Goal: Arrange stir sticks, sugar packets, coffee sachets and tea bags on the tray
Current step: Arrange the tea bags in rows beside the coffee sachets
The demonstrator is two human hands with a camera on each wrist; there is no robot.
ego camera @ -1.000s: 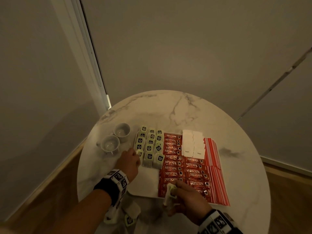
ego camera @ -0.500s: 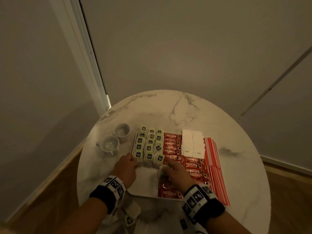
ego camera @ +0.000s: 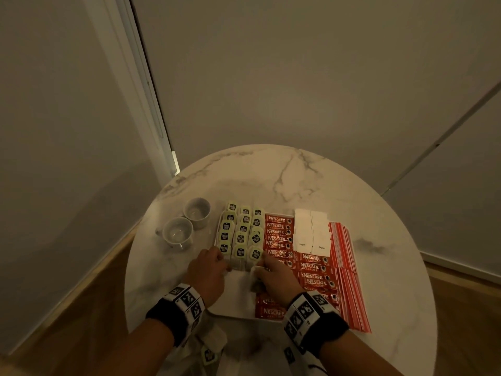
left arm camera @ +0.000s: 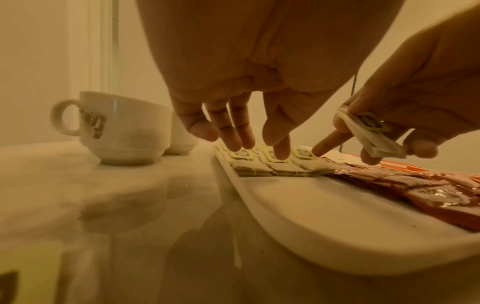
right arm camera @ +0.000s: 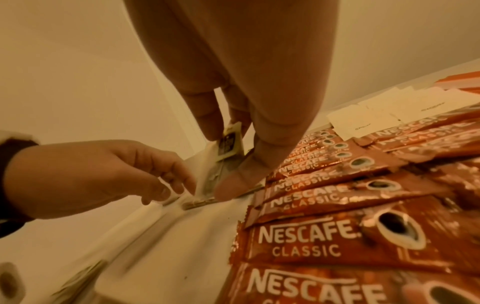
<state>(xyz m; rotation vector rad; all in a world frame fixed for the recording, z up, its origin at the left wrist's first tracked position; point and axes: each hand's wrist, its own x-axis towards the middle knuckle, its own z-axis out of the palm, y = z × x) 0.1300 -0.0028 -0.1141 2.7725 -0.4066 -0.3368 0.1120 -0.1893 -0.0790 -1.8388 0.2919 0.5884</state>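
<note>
A tea bag (left arm camera: 371, 135) was pinched in the right hand (ego camera: 276, 275) just beside the spread, empty left hand (ego camera: 208, 272), whose fingertips (left arm camera: 281, 152) steadied the tray's (left arm camera: 298, 230) nearest row, apparently for alignment.

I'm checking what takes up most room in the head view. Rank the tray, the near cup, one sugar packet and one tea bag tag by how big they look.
1. Tray
2. Near cup
3. Sugar packet
4. Tea bag tag

The packet and tag are close; the packet looks slightly bigger.
</note>
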